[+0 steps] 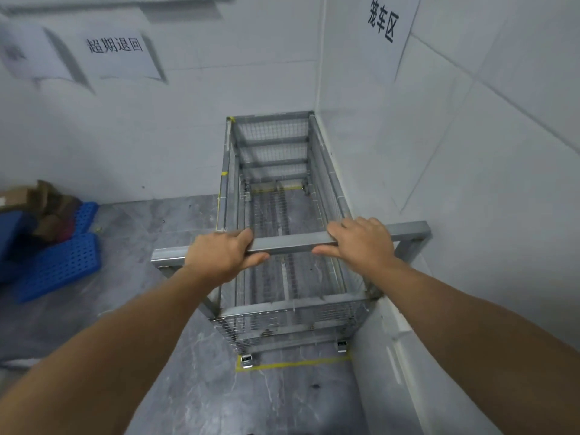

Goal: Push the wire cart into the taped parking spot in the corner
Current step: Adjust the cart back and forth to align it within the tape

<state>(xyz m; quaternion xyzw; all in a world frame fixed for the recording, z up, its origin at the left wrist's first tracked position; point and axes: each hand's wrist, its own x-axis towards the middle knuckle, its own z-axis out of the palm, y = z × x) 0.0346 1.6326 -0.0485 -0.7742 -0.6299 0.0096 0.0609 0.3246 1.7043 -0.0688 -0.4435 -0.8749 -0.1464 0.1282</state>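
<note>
**Cart nosed into the corner, near wheels at the tape line**

Both hands wrapped on the cart's handle bar (290, 243), nearest of all: left hand (224, 251) clenched around the bar's left part, thumb under, fingers over; right hand (361, 241) grasping the right part the same way. Equally near the cart, neither arm leading.

Straight ahead from the hands, the wire cart (276, 196), empty, long axis running directly away toward the corner where the two tiled walls (455, 152) meet. Right flank close along the right-hand wall, far end up against or just short of the back wall; hard to tell which.

Below on the floor (194, 372), yellow tape (298, 363) just behind the near wheels, left caster on the tape's corner. More tape visible through the mesh at the far end.

Probably little travel left: a short straight push along that axis, or none.

Well off to the left, blue perforated crates (59, 265) and cardboard.
</note>
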